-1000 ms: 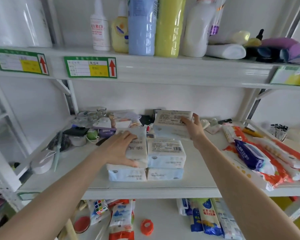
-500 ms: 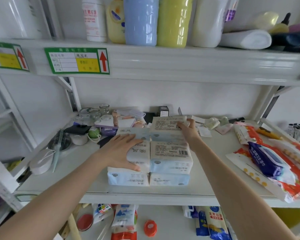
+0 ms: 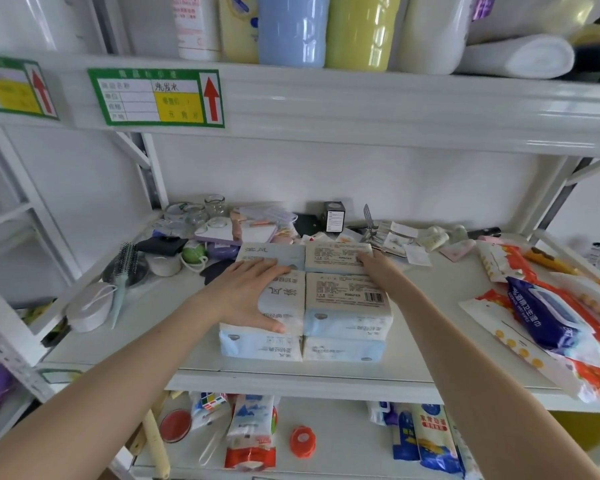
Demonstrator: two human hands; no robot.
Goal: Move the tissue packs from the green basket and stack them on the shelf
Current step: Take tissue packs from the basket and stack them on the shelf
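Several pale blue and white tissue packs [image 3: 347, 306] stand stacked in two layers in the middle of the white shelf [image 3: 291, 375]. My left hand [image 3: 246, 296] rests flat with straight fingers on the front left top pack [image 3: 284, 299]. My right hand [image 3: 378, 268] touches the right end of the rear right pack [image 3: 336, 258], which lies on the stack behind the front pack. Another pack [image 3: 271, 254] lies at the rear left. The green basket is out of view.
Behind the stack lie small jars [image 3: 194, 213], a black box [image 3: 334, 216] and clutter. A hairbrush [image 3: 125, 268] and a white case [image 3: 89, 306] sit left. Wet-wipe packs [image 3: 548, 313] fill the shelf's right. Bottles [image 3: 291, 29] stand on the upper shelf.
My right hand has lowered the rear right pack onto the stack and pulled it into line. My left hand has stayed on the front left pack. The camera has moved closer.
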